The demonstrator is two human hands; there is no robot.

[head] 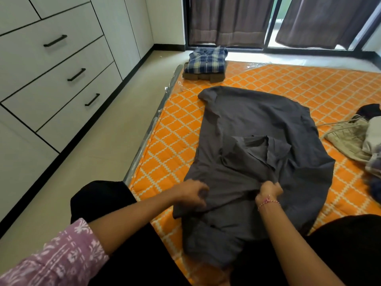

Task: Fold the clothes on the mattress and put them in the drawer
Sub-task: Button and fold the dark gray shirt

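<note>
Grey shirt (257,124) lay spread on the orange mattress (309,83), with a folded pile (206,62) beyond it. My left hand (192,195) and right hand (269,189) each pinched its near cloth. I judged folding had just begun; next the sides needed turning inward.

We have one head-worn, wide-angle view, looking forward and down from close above our two forearms onto the orange mattress (288,83), with white drawers (55,65) at left and curtained windows (231,21) far ahead.
</note>
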